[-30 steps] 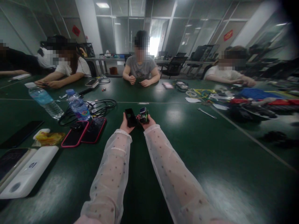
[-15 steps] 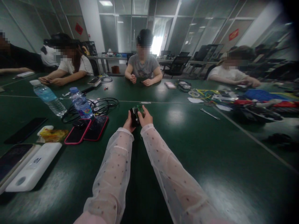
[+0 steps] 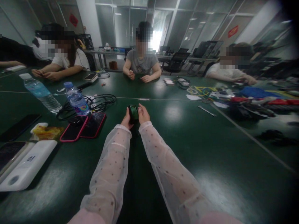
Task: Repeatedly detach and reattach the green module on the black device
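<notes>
Over the middle of the table, my left hand [image 3: 126, 120] is closed around the left side of a small black case [image 3: 130, 118]. A green circuit board [image 3: 134, 111] shows on the case's upper face, lying flat in or on it; its exact seating is too small to tell. My right hand [image 3: 143, 114] is at the right edge of the case, thumb and fingers bent against that side. Whether the right fingers grip the case or only touch it is hard to make out. Both forearms wear sheer dotted sleeves.
Left of my arms lie two red-edged phones [image 3: 93, 125], a white power bank [image 3: 29, 166], a water bottle [image 3: 40, 93], a blue-capped bottle [image 3: 76, 98] and black cables [image 3: 102, 101]. A wrench [image 3: 207, 111] and tangled wires [image 3: 205, 91] are at right. Several people sit around the table.
The green circuit board, earlier tilted up in my right fingers beside the black case, now lies flat over it. My right fingers have moved to the case's edge. The view has shifted slightly.
</notes>
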Demonstrator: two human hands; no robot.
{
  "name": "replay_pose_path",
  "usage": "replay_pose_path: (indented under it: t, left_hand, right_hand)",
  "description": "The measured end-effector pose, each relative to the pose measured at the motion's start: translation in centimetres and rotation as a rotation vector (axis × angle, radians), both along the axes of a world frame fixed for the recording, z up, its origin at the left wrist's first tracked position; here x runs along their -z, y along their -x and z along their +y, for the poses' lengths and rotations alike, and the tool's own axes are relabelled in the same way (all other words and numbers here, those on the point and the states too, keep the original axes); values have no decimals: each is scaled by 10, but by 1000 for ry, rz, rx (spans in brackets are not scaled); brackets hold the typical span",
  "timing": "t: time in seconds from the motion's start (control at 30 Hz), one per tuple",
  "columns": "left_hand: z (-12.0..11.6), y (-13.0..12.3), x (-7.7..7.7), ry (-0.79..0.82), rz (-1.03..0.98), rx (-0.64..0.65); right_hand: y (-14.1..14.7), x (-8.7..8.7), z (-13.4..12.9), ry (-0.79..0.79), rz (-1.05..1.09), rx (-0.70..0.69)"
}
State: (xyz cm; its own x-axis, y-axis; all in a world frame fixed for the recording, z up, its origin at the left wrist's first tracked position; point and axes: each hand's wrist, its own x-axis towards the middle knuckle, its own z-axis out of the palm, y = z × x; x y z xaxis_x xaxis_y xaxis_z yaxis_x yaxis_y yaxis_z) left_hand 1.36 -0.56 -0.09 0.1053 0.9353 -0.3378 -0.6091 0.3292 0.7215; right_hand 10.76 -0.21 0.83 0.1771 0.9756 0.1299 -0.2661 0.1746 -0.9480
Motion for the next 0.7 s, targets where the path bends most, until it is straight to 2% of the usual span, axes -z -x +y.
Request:
replay_pose_path:
  t: [0.13,0.3,0.37,0.5,0.7]
  left_hand:
    - [-1,1,-5,36,-84,5]
    - [1,7,-4,40,-61,35]
    - [1,11,-5,30,-59,43]
    - [0,17,-9,23,-46,19]
    - [0,29,-14,27,-14,1]
  right_hand:
    - [-18,2,10,225,190,-51]
    - [-49,21,9,367,611,-248]
    - [-59,30,8,348,724,-301]
    - [-69,39,9,336,776,-354]
    - [-71,38,10,360,771,-388]
